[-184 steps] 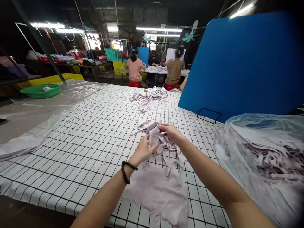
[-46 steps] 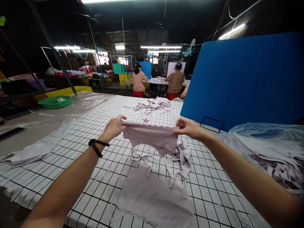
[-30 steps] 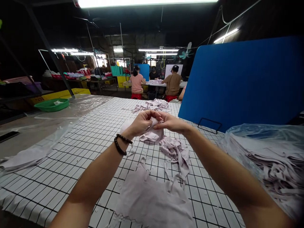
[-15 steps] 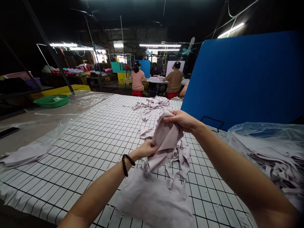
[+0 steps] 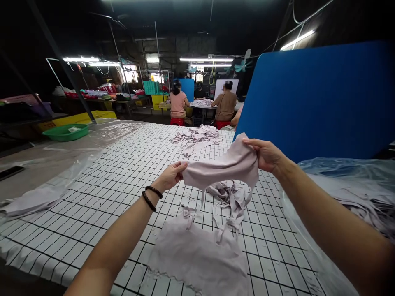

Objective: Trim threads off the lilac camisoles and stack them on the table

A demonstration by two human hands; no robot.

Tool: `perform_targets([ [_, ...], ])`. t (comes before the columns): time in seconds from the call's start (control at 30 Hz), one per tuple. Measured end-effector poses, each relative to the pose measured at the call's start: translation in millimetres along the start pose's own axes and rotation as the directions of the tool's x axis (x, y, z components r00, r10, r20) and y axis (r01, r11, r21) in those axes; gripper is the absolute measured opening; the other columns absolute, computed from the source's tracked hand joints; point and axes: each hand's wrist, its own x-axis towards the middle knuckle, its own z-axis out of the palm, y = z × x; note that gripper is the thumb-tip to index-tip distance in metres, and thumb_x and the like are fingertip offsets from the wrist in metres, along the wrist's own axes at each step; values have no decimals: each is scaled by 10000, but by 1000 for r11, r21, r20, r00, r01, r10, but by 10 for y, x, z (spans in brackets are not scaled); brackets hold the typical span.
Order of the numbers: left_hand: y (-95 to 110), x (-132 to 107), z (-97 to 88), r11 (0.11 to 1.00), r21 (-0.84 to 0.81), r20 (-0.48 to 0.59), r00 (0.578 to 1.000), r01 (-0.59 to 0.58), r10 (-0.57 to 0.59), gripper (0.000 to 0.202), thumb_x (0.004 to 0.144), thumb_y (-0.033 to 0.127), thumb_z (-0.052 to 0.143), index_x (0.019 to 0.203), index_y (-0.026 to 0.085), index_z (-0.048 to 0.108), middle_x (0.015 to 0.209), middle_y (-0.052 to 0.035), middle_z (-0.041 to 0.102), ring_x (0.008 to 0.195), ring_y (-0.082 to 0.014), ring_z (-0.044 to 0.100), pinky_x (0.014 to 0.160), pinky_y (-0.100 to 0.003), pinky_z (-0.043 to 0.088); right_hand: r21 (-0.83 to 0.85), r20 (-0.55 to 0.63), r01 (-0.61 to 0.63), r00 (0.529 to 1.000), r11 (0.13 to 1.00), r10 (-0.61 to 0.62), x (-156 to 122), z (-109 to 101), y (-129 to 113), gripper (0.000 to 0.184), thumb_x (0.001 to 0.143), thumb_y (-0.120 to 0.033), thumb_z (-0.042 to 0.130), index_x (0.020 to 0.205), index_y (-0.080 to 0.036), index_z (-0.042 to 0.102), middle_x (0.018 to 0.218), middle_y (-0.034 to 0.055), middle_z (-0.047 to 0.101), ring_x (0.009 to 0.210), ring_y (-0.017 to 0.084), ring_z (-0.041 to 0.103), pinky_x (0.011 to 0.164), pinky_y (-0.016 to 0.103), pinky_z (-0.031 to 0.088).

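Stretched between my two hands is a pale mauve fabric piece (image 5: pixel 222 167) with a curved lower edge and thin strips hanging down. My left hand (image 5: pixel 171 176) pinches its left end, below two dark bead bracelets on the wrist. The upper right part is gripped by my right hand (image 5: pixel 268 156), thumb and fingers closed on the cloth. Beneath it, strips of matching fabric scraps (image 5: pixel 230 195) lie heaped on the table. Closer to me a larger mauve cloth panel (image 5: pixel 197 253) lies flat, with frayed bits along its edge.
A white grid-patterned tablecloth (image 5: pixel 123 185) covers the table. Farther back lies another heap of mauve scraps (image 5: pixel 197 135). On the right stand a blue board (image 5: pixel 311 102) and a clear plastic bag (image 5: pixel 348 166) with folded fabric. A green basin (image 5: pixel 66 132) is at left; people sit beyond.
The fabric piece has gone from bunched and folded to spread out and lifted. My left hand moved left and up; my right hand moved right.
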Motion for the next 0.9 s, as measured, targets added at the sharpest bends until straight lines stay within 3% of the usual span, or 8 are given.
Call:
perform_targets([
  [0.2,577,374,199,946,284,-82,979,-154,184,282,758,357,713,894,128,619,715,5,585,550,-61,514,494,-180,427,34,-148,48,988,998,-42,212,-272,-47,173,728,-185,734,818,-152,589,718,-17,575,610,82,511,569,214,434],
  [0.33,947,587,292,838,444,-71,920,-318,386,345,779,472,654,843,133,642,749,-13,623,644,-90,544,593,-208,444,-173,-301,75,945,982,-125,307,-489,-127,240,689,-273,780,811,-152,614,695,-25,548,563,64,447,474,209,322],
  [0.43,997,515,282,744,547,2,889,-384,458,334,772,454,666,856,131,666,798,-29,657,733,-110,560,681,-222,441,-292,-239,139,948,946,-213,128,-558,-105,246,663,-293,797,775,-146,634,612,-35,506,512,52,392,425,207,245],
  [0.53,780,175,149,685,649,44,916,-330,399,291,783,405,665,906,142,659,834,-37,661,722,-111,560,670,-235,446,-386,-77,129,982,913,-171,-334,-526,68,240,694,-332,770,800,-154,649,574,-23,537,472,62,415,418,209,301],
  [0.63,345,-369,-89,646,752,30,985,-134,170,256,834,379,592,962,159,627,748,-27,631,604,-104,537,543,-230,432,-503,42,16,999,864,6,-994,-382,436,262,752,-396,707,869,-167,659,682,33,644,582,133,578,542,262,480],
  [0.7,-3,-768,-262,626,778,46,998,-56,31,180,835,306,572,942,166,608,761,-27,642,662,-126,584,570,-243,465,-547,125,-21,986,837,106,-1456,-234,777,245,805,-415,641,852,-176,659,773,54,677,693,170,632,631,294,524],
  [0.8,-473,-1289,-461,561,826,100,993,-50,-59,108,780,186,560,878,175,605,866,-32,663,783,-147,619,698,-282,512,-650,228,6,955,760,188,-2053,-15,1315,204,879,-370,533,853,-205,651,839,42,691,793,189,652,725,314,538],
  [0.9,-726,-1624,-541,489,864,143,990,-117,-14,160,728,111,520,850,185,594,934,-38,664,926,-174,620,797,-302,518,-732,255,99,957,674,135,-2445,82,1686,164,890,-273,491,942,-226,639,992,49,695,930,205,654,814,329,542],
])
